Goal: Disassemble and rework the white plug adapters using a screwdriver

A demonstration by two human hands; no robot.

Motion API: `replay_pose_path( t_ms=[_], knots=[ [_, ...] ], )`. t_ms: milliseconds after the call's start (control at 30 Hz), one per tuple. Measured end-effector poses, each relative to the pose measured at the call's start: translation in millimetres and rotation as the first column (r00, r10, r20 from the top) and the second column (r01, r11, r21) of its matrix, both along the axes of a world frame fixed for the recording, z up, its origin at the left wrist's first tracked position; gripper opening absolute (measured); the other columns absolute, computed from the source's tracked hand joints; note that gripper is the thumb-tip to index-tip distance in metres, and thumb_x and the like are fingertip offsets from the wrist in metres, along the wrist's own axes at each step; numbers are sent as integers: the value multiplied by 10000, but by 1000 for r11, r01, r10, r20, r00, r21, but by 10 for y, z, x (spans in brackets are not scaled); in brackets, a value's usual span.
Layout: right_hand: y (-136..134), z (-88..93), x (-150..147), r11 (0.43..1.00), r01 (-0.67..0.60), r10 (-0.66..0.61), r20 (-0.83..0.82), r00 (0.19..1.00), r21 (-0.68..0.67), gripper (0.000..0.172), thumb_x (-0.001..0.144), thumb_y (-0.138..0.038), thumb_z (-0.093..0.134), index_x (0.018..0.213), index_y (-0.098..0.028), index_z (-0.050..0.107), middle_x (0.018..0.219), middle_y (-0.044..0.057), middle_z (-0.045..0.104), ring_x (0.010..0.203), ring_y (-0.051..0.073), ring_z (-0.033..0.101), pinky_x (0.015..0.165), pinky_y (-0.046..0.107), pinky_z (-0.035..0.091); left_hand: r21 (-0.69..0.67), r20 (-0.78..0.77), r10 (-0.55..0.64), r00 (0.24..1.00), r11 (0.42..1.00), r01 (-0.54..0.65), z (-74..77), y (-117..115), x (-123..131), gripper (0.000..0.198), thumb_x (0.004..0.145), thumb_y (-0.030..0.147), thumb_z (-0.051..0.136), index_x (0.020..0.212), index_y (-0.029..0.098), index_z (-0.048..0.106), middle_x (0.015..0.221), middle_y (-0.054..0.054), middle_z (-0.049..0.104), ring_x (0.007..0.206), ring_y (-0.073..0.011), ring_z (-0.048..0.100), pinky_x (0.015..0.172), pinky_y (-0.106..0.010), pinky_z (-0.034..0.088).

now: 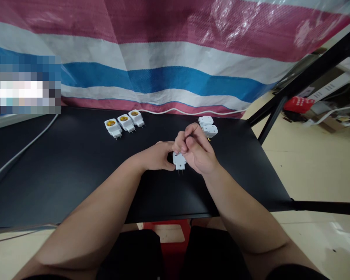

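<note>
at far left, a grey cable [20,149], laid in a long diagonal across a black surface [70,171], with a white cable [186,112] strung along the far edge behind. left of centre near that far edge, three white plug-in lamp sockets [126,123], lined up side by side and almost touching, with brass-coloured centres showing and metal prongs angled toward the near side. at centre, the left hand [156,156], curled over and against the left side of a white plug housing [179,161], its two metal prongs pointed toward the near edge of the surface. just right of it, the right hand [196,149], fingers [189,134] drawn narrow in a pinch above the housing and pressed close to the left hand, any small piece between them hidden. farther right and beyond the hands, two white socket bodies [208,126], stacked or overlapping near the far edge, with a tiny brass-coloured bit [208,139] just beside them. at far right, a black metal frame [272,120] and, beyond it on the floor, a red bag [299,104]. overhead, a striped tarpaulin [175,77] hung behind everything.
</note>
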State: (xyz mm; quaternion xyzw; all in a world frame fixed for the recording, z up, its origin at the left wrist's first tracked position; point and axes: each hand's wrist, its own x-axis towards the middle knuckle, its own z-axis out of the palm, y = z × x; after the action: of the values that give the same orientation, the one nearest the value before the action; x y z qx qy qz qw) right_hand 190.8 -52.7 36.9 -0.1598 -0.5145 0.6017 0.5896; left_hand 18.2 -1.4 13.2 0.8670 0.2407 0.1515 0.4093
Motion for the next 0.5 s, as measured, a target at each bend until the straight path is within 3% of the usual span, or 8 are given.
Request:
replay_pose_path(
  t_ms=[100, 167, 267, 367, 500],
  knots=[
    [14, -22, 17, 1000, 24, -24, 14, 1000, 8, 288, 978, -494, 762, 972, -251, 607, 877, 3, 594, 763, 150, 557, 725, 337, 500, 8, -7, 40, 999, 999, -40, -33, 6, 0, 177, 697, 180, 738, 823, 186, 614, 882, -6, 661, 856, -208, 622, 803, -333, 473],
    [19, -28, 44, 999, 20, -19, 46, 999, -27, 322, 1024, -549, 674, 972, -232, 653, 854, 13, 578, 771, 160, 562, 737, 350, 508, 13, -2, 47, 999, 999, -47, -39, 7, -1, 193, 689, 176, 743, 835, 186, 616, 904, -6, 665, 866, -208, 626, 820, -336, 477],
    [8, -20, 60, 997, -17, 21, 48, 999, -72, 430, 1074, -631, 530, 996, -227, 657, 657, -44, 444, 619, 142, 436, 699, 344, 477, -1, 25, 9, 1000, 1000, -9, -12, 0, -2, 246, 697, 144, 719, 934, 190, 675, 1005, -13, 703, 935, -215, 649, 860, -333, 480],
    [-8, -4, 34, 998, -37, 38, 6, 999, -45, 374, 1039, -632, 608, 1012, -260, 581, 612, -80, 396, 567, 129, 352, 649, 315, 430, -23, 30, -20, 999, 1000, 21, 21, -7, 0, 224, 709, 132, 713, 925, 187, 699, 1016, -21, 721, 964, -223, 659, 854, -327, 484],
    [0, 12, 22, 1000, -28, 29, 16, 999, -5, 347, 1000, -545, 722, 926, -248, 560, 781, -27, 556, 663, 127, 504, 689, 317, 463, -23, -3, 15, 1000, 1000, -15, 7, 1, -5, 164, 718, 155, 734, 868, 182, 675, 944, -19, 706, 948, -233, 659, 838, -332, 487]
  ],
)
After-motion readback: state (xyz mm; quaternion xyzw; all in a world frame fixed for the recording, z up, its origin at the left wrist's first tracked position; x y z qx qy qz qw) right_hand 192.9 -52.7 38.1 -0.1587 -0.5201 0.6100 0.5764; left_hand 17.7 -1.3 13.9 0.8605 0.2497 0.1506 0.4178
